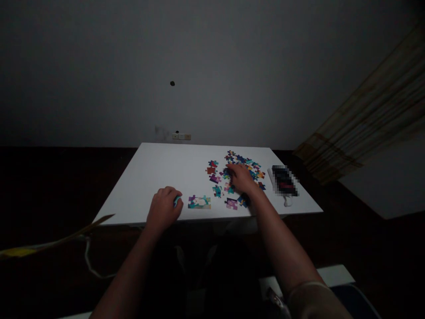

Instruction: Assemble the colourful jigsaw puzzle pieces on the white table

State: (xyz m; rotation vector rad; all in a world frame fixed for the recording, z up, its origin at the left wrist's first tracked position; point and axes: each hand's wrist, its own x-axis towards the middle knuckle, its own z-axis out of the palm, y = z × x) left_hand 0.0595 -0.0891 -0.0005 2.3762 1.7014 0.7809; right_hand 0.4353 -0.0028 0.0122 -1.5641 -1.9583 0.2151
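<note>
Against a grey wall [212, 66], a white bench [149, 177] stands with a sheer brown curtain [365, 110] slanting in at the right and a small socket plate [181, 136] on the wall just past the bench's far edge. Jigsaw pieces [241, 160] in teal, purple, orange and red spread over the bench's right half, thickest in a loose heap toward the far side. Near the front edge, a joined section of puzzle [199, 202] lies between the two hands. To the right of the heap, a dark object, pixelated beyond recognition [284, 180], rests on a white sheet [269, 175]. The right hand [241, 179] lies over the pieces with its fingers spread downward; whether it grips one cannot be seen. The left hand [163, 207] curls closed near the front edge, a teal puzzle piece [177, 200] showing at its fingertips.
</note>
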